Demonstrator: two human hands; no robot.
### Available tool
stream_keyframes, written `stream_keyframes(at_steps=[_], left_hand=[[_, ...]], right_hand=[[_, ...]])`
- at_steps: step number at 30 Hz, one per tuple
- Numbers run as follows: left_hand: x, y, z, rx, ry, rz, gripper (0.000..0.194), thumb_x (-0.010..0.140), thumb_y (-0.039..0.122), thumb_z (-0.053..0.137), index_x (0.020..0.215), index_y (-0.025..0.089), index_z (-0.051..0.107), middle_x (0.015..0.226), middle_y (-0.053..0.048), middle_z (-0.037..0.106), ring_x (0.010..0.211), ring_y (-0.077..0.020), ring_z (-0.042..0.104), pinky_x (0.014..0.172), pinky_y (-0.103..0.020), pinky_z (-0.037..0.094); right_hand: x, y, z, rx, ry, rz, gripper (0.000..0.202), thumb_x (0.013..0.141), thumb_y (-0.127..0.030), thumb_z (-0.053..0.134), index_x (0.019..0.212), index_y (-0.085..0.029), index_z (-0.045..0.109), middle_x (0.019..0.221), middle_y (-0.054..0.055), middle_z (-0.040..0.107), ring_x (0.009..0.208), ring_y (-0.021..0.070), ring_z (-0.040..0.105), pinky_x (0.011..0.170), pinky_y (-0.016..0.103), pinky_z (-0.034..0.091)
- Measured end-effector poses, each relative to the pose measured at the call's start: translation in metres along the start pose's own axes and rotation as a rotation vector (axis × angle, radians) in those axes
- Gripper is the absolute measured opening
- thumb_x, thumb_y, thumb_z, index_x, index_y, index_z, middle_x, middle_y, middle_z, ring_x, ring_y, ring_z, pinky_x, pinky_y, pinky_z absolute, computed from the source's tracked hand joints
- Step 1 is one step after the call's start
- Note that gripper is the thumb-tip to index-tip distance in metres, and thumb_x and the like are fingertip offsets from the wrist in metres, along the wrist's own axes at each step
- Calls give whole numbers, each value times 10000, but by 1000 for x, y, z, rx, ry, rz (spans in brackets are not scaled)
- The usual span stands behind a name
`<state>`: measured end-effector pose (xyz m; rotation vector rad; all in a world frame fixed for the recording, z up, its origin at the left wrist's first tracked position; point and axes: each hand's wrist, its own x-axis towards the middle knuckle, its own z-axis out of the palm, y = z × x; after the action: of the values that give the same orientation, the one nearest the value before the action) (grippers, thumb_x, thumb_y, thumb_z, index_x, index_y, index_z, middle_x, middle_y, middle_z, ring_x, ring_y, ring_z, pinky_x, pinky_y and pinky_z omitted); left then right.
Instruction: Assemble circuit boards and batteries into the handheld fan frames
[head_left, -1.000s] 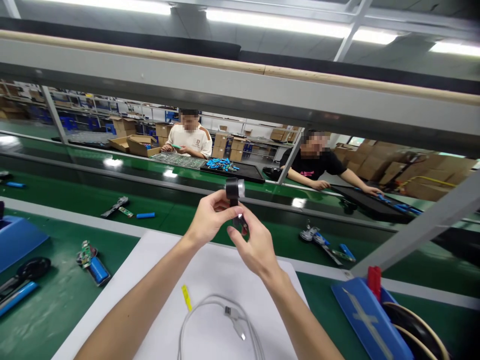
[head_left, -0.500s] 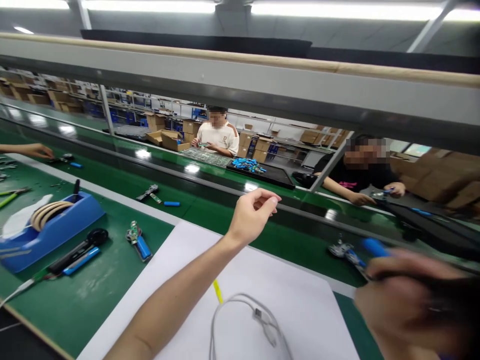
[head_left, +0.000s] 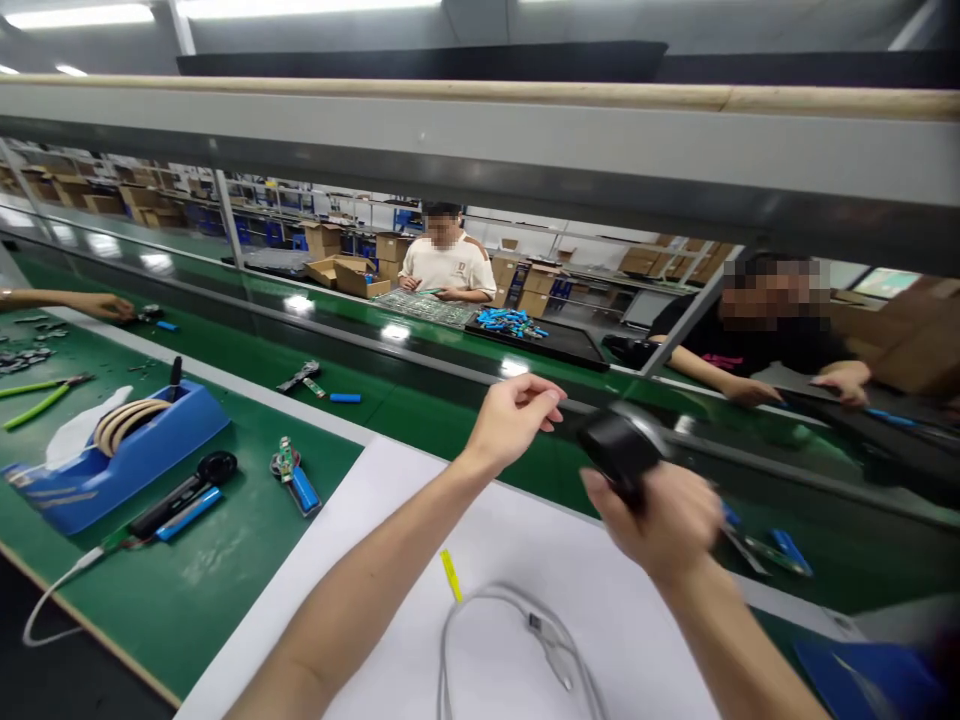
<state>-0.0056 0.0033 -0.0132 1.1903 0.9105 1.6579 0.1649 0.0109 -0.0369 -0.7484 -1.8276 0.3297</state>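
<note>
My left hand (head_left: 517, 415) hovers over the far edge of the white sheet (head_left: 405, 490), thumb and curled fingers drawn together. Whether anything small is between them I cannot make out. My right hand (head_left: 667, 515), blurred by motion, is wrapped round a black round-headed device (head_left: 622, 445) just right of my left hand. The device's head points up and to the left. Below both hands, a grey USB cable (head_left: 517, 590) lies coiled on the sheet beside a yellow strip (head_left: 451, 575).
On the left are a blue tape dispenser (head_left: 157, 450), green-handled pliers (head_left: 45, 398), a wired black device (head_left: 176, 495) and a battery assembly (head_left: 296, 478). More assemblies (head_left: 772, 545) lie to the right. Two people sit across the belt; another person's hand (head_left: 109, 305) reaches in at left.
My right hand has swung from the lower right toward the middle, bringing the black device into view. My left hand keeps its pose. The view has shifted slightly.
</note>
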Motion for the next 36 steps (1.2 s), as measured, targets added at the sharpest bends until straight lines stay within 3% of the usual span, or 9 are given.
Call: stream_keyframes(at_steps=[3, 7, 13, 17, 22, 25, 27, 29, 36], left_hand=[[0, -2, 0, 33, 10, -10, 132, 862, 198, 589, 880, 127, 700, 746, -55, 699, 637, -122, 620, 572, -220, 435], [-1, -8, 0, 100, 11, -20, 229, 906, 302, 573, 950, 142, 731, 859, -82, 738, 718, -156, 649, 593, -240, 422], [-7, -24, 9, 115, -61, 7, 362, 798, 419, 749, 1033, 144, 735, 971, -103, 747, 886, -215, 667, 760, -289, 486], [-11, -35, 15, 225, 10, 69, 357, 734, 404, 811, 966, 148, 720, 945, -93, 739, 842, -202, 648, 784, -296, 492], [-4, -32, 5, 169, 49, 62, 307, 745, 369, 795, 942, 145, 720, 885, -81, 736, 799, -205, 666, 752, -307, 511], [3, -25, -6, 148, 71, 16, 350, 699, 371, 829, 945, 137, 740, 899, -80, 742, 799, -197, 658, 687, -279, 488], [7, -22, -14, 138, 65, -60, 399, 675, 396, 848, 963, 136, 751, 912, -80, 743, 792, -185, 651, 644, -259, 462], [9, -20, -20, 72, -19, -184, 450, 680, 435, 846, 1006, 140, 752, 924, -86, 742, 771, -174, 653, 642, -258, 465], [12, -22, -30, -181, -232, -427, 394, 735, 421, 828, 1003, 141, 755, 898, -94, 736, 753, -153, 647, 706, -263, 497]], right_hand=[[6, 4, 23, 52, 86, 124, 373, 955, -512, 556, 1039, -169, 676, 595, -10, 533, 494, 129, 483, 505, 256, 423], [8, 12, 42, 72, 46, 217, 443, 979, -516, 484, 1224, -172, 620, 607, -25, 551, 516, 135, 494, 525, 244, 407], [-1, 23, 40, -171, -5, 200, 484, 987, -488, 440, 1339, -182, 566, 748, 53, 696, 618, 217, 633, 577, 275, 412], [-3, 21, 44, -287, -98, 182, 486, 983, -402, 403, 1409, -198, 519, 917, 100, 748, 729, 271, 691, 613, 303, 423], [4, 19, 38, -162, -230, 258, 813, 822, -412, 633, 1538, -180, 326, 913, 63, 728, 747, 251, 664, 667, 322, 462], [11, 23, 28, 28, -276, 334, 647, 804, -406, 656, 1397, -187, 517, 913, 40, 710, 712, 185, 612, 675, 300, 468], [15, 27, 22, 133, -311, 351, 362, 853, -423, 603, 1092, -162, 682, 847, 37, 693, 679, 152, 569, 651, 281, 455], [18, 30, 18, 234, -357, 351, 333, 893, -458, 555, 841, -154, 682, 737, 23, 653, 630, 128, 523, 594, 253, 424], [22, 36, 11, 510, -423, 479, 353, 844, -482, 620, 858, -133, 672, 641, 7, 604, 511, 76, 446, 426, 180, 259]])
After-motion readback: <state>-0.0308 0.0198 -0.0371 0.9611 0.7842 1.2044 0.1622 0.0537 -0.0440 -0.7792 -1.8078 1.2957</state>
